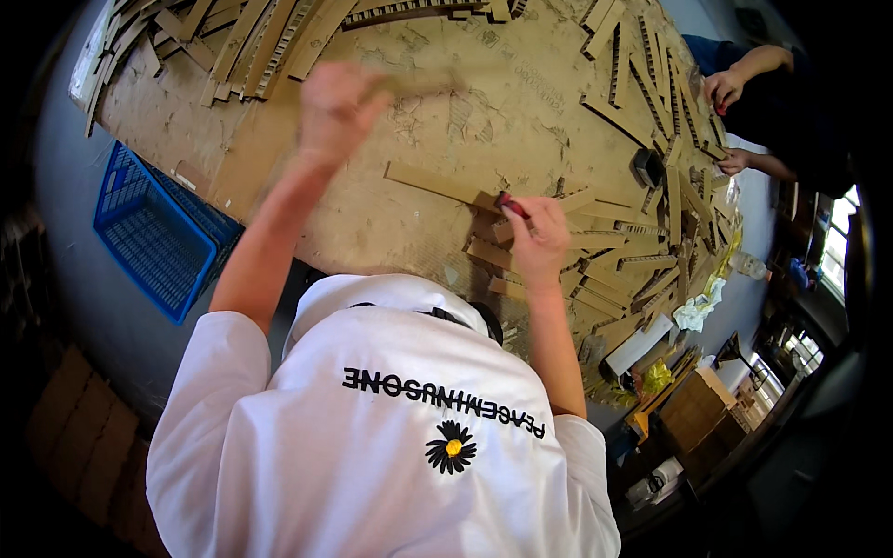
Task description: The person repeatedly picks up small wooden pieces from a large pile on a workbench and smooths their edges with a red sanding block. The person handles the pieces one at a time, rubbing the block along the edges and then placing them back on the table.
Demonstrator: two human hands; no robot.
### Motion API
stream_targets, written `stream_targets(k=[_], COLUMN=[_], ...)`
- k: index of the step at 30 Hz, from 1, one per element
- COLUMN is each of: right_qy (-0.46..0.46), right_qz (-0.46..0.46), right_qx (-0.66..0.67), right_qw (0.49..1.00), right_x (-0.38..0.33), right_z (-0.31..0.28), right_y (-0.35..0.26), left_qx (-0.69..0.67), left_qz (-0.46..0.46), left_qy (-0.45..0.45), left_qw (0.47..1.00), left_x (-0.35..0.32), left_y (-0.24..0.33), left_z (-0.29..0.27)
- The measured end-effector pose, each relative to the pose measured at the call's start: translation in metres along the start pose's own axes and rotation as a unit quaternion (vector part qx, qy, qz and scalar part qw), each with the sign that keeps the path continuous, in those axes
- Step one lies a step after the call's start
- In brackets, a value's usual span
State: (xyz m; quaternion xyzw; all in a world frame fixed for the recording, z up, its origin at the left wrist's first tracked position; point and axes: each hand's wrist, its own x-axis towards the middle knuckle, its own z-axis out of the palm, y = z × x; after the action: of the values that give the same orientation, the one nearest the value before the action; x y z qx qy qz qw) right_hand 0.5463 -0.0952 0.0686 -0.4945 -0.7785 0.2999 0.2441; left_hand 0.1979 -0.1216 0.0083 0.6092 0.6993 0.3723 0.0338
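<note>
My left hand [337, 113], smeared by motion, is over the far left part of the table. A blurred cardboard strip [423, 82] extends to the right from its closed fingers. My right hand [541, 240] is closed around a small dark red tool [510, 204], its kind unclear. Just left of that tool lies a long brown cardboard strip [430, 180], with its right end near my right fingers. Loose cardboard strips [619, 265], some showing honeycomb edges, are heaped beside and beyond my right hand.
The cardboard-covered table [372, 223] bears more strips [251, 51] at the far left. A blue plastic basket [153, 232] stands off its left edge. Across at the right, another person's hands [724, 90] work among strips near a black roll-like object [646, 167]. A cardboard box [693, 418] sits lower right.
</note>
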Motion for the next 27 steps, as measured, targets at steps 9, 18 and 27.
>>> stream_targets(k=[9, 18, 27], right_qy=[-0.026, -0.033, -0.021], right_qz=[-0.101, -0.136, -0.151], right_qx=[-0.068, -0.113, -0.110], right_qw=[0.992, 0.984, 0.982], right_x=[0.000, 0.005, 0.006], right_z=[0.047, 0.059, 0.060], right_y=[-0.002, 0.005, 0.009], left_qx=[-0.047, -0.057, -0.046], left_qz=[-0.025, 0.038, 0.049], left_qy=[-0.054, -0.222, -0.230], left_qw=[0.997, 0.973, 0.971], left_x=[-0.022, -0.076, -0.075], left_y=[0.007, 0.070, 0.068], left_z=[-0.024, 0.020, 0.029])
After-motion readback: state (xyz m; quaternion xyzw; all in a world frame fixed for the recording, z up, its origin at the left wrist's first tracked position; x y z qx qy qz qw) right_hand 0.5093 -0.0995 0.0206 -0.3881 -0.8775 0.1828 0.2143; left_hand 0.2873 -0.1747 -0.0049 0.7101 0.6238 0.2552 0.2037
